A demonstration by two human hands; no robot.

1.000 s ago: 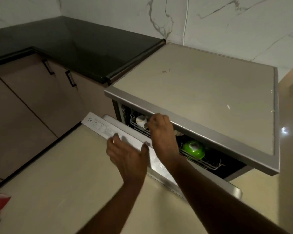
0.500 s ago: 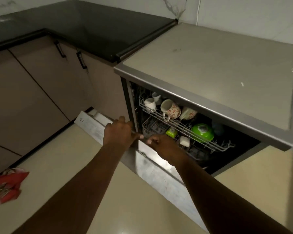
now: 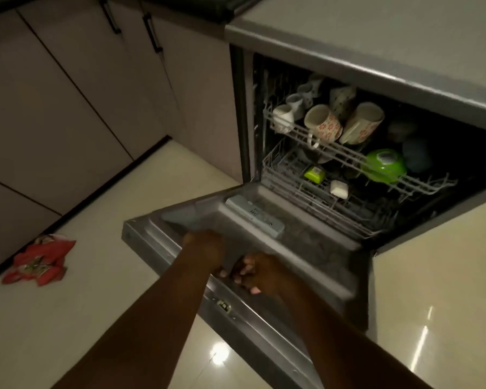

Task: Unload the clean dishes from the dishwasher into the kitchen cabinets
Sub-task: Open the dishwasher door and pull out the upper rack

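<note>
The dishwasher door (image 3: pixel 314 248) hangs nearly flat, its inner side up. My left hand (image 3: pixel 205 252) grips the door's top edge with fingers curled over it. My right hand (image 3: pixel 260 275) holds the same edge just to the right, fingers wrapped under. Inside, the upper rack (image 3: pixel 334 153) carries white cups (image 3: pixel 283 116), a floral mug (image 3: pixel 324 124), a second mug (image 3: pixel 362 124) and a green bowl (image 3: pixel 383 165). A small green piece (image 3: pixel 314 174) and a white piece (image 3: pixel 339 188) lie on the lower rack (image 3: pixel 314 197).
Beige base cabinets (image 3: pixel 76 88) with black handles run along the left. A crumpled red wrapper (image 3: pixel 40 259) lies on the glossy cream floor (image 3: pixel 68 318). The grey dishwasher top (image 3: pixel 390 32) overhangs the opening.
The door has swung down from half open to nearly flat, both hands riding down with its top edge. The racks and dishes have come fully into sight.
</note>
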